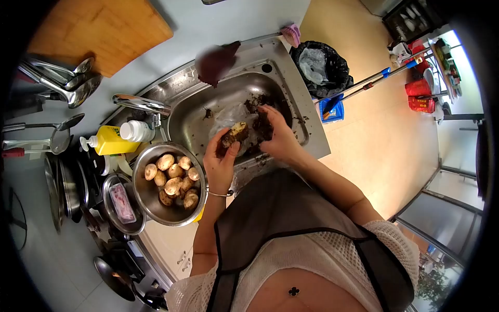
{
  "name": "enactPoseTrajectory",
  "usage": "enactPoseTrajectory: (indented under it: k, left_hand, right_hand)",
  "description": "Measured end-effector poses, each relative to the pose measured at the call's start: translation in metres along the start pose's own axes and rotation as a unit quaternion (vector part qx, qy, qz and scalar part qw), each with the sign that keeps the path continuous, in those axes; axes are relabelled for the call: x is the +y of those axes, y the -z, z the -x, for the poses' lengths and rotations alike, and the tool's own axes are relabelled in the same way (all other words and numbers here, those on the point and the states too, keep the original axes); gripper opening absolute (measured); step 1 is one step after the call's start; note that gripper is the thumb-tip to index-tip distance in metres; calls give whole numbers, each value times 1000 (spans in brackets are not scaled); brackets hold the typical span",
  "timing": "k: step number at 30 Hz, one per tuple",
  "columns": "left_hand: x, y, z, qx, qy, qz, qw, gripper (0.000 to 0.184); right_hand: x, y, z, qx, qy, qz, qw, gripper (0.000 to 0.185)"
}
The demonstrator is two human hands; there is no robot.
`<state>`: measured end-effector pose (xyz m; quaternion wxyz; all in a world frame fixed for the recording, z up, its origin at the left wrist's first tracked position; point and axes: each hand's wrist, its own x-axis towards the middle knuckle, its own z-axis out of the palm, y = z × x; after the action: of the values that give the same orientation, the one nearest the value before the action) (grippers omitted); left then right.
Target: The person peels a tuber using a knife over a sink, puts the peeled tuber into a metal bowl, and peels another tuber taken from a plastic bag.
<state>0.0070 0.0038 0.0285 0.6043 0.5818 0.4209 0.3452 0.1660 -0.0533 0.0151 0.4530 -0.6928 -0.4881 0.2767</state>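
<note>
Above the sink (pixel 195 106), my left hand (pixel 221 158) grips a taro (pixel 236 134), its rough brown skin partly off and pale flesh showing on top. My right hand (pixel 282 136) is just to the right, fingers curled round a clump of dark brown peel (pixel 264 127). Beneath both hands a clear plastic bag (pixel 224 117) lies in the basin among scattered dark scraps. To the left of my left hand stands a steel bowl (pixel 148 205) holding several pale, mostly peeled taros (pixel 173 185).
A faucet (pixel 140 104), yellow pump bottle (pixel 112 140) and white bottle (pixel 138 131) stand left of the sink. A blurred maroon thing (pixel 215 65) is at its far rim. A smaller bowl (pixel 132 224) holds a wrapped pack (pixel 122 203). A black-lined bin (pixel 338 67) stands on the right.
</note>
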Motion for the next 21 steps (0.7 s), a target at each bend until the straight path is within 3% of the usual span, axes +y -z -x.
enactPoseTrajectory:
  k: [1,3,4,11,13,14,18,20,21]
  left_hand:
    - [3,-2,0,-9,22,26,999,37]
    - [3,-5,1,-20,45,52,997,38]
    - [1,-6,2,-23,36,68,997,38]
    - [-6,3,2,-80,21,94,992,38]
    - [-7,6,2,-79,26,84,993,38]
    - [-8,7,2,-78,32,75,994,37]
    - [-8,-1,2,-49,0,17,999,38]
    - [-9,-8,1,-27,-30,-22,999,39]
    - [-9,-8,0,-29,-31,-22,999,39]
  right_hand:
    - [-4,-4,3,-1,-2,0,1000,74]
    - [-13,-11,7,-102,-58,-240,964,77]
    - [-30,-2,6,-117,-30,-126,985,77]
    - [-17,-1,10,-70,-74,-152,983,64]
    - [-15,7,-1,-139,-168,-292,931,54]
    - [-21,20,-5,-155,-261,-328,894,49]
    - [-12,1,1,-130,-235,-302,915,50]
    - [-5,-23,12,23,-40,-242,969,48]
    - [-5,-21,12,25,-40,-241,969,48]
